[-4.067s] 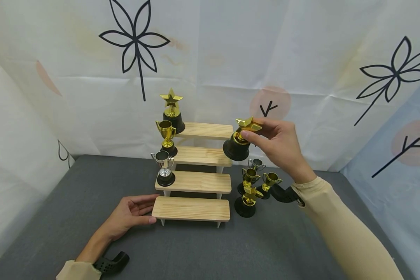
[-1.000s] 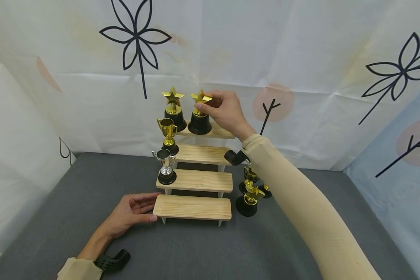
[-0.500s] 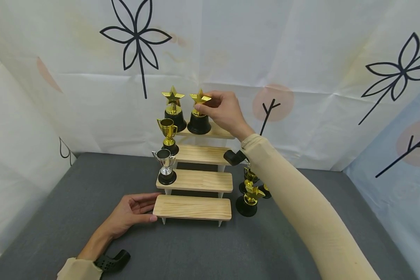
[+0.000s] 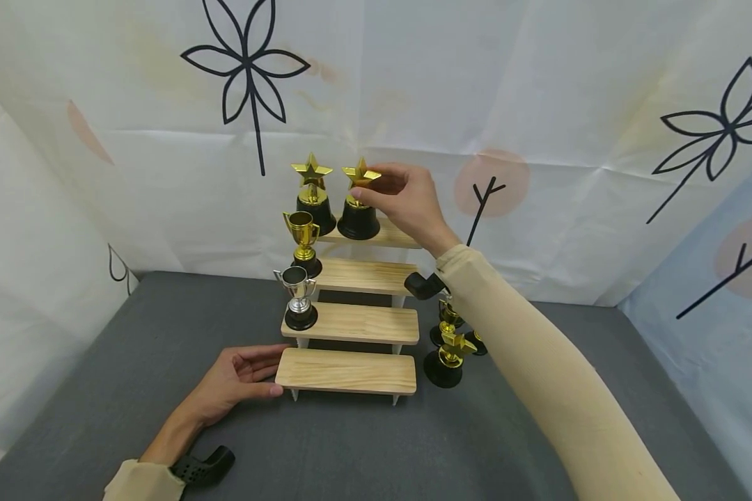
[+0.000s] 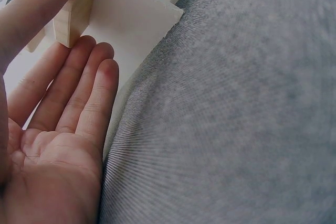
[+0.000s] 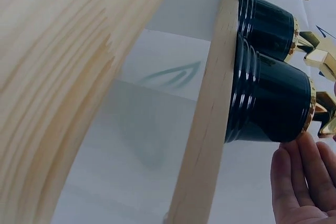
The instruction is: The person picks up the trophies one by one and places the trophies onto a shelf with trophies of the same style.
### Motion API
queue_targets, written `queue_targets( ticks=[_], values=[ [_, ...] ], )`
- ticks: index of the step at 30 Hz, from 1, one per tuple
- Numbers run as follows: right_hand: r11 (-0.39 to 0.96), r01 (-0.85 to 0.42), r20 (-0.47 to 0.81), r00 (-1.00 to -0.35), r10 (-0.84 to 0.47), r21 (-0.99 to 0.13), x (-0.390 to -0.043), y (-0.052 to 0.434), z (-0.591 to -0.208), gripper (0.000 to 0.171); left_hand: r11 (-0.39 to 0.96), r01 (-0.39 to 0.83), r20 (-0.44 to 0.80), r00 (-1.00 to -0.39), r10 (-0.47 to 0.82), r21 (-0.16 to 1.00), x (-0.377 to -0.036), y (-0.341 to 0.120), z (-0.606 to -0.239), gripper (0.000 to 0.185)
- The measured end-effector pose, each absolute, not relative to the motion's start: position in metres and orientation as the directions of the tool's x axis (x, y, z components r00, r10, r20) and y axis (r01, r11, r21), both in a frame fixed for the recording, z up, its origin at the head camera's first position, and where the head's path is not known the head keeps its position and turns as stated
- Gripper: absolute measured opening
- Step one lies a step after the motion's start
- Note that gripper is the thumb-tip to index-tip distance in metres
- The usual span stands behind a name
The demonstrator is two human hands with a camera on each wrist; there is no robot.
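My right hand pinches a gold star trophy near its star, thumb in front. The trophy stands upright on the top step; in the right wrist view its black base sits on the board. Left of it is another star trophy. A gold cup trophy and a silver cup trophy occupy the left ends of the two steps below. My left hand, fingers fairly straight, touches the left end of the bottom step of the wooden display stand.
On the grey table, right of the stand, are another star trophy and a gold cup trophy, with others partly hidden by the right sleeve. A white patterned cloth hangs close behind the stand.
Since the earliest frame, my right hand has carried the star trophy leftward onto the top step beside the first one. Over the last second it has barely moved; my left hand stays put.
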State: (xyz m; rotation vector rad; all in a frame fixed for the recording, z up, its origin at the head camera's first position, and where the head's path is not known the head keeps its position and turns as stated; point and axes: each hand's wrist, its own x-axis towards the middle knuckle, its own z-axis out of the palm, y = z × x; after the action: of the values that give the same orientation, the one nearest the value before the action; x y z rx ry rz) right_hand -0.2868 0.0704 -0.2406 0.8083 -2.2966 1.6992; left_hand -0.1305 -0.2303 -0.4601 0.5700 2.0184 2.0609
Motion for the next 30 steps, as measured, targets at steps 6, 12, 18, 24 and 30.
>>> queue_targets(
  ticks=[6,12,18,24,30],
  values=[
    [0.186,-0.513,0.448,-0.841,-0.305,-0.838,-0.284,0.082,-0.244,0.042,-0.046,0.125,0.133,-0.905,0.404,0.991,-0.131,-0.23,-0.46,0.068],
    [0.17,-0.486,0.429,-0.856,-0.288,-0.857,-0.281,0.093,-0.249,0.046,-0.064,0.129,0.143,-0.902,0.407,0.99,-0.13,-0.23,-0.46,0.068],
    [0.165,-0.475,0.422,-0.864,-0.276,-0.864,-0.278,0.101,-0.254,0.046,-0.065,0.134,0.149,-0.9,0.409,0.989,-0.13,-0.23,-0.46,0.068],
    [0.161,-0.483,0.432,-0.86,-0.271,-0.861,-0.271,0.11,-0.254,0.046,-0.077,0.131,0.152,-0.898,0.414,0.988,-0.13,-0.23,-0.459,0.068],
    [0.113,-0.471,0.431,-0.864,-0.261,-0.875,-0.263,0.118,-0.256,0.045,-0.088,0.13,0.155,-0.896,0.416,0.988,-0.13,-0.23,-0.46,0.068]
  ],
)
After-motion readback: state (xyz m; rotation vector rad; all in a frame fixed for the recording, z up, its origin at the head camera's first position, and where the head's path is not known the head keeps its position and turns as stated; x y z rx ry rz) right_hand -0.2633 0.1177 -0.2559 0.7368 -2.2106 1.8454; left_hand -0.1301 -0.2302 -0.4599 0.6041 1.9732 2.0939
